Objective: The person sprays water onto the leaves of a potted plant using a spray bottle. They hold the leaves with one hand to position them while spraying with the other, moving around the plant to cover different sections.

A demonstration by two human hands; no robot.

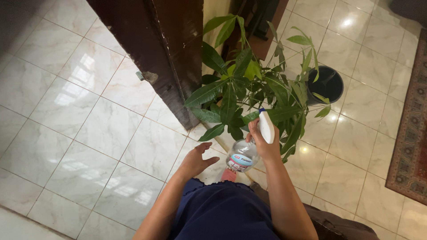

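Observation:
My right hand (263, 143) grips a clear spray bottle (243, 156) with a white trigger head (266, 126), held up against the leaves of a green potted plant (249, 91). The nozzle points into the foliage. My left hand (195, 161) hangs empty just left of the bottle, fingers spread, over the tiled floor. The plant's pot is hidden under its leaves.
A dark brown wooden door (165, 53) stands behind the plant on the left. A black round bin (327, 84) sits to the plant's right. A patterned red rug (411, 129) lies along the right edge. Glossy cream floor tiles (89, 124) spread to the left.

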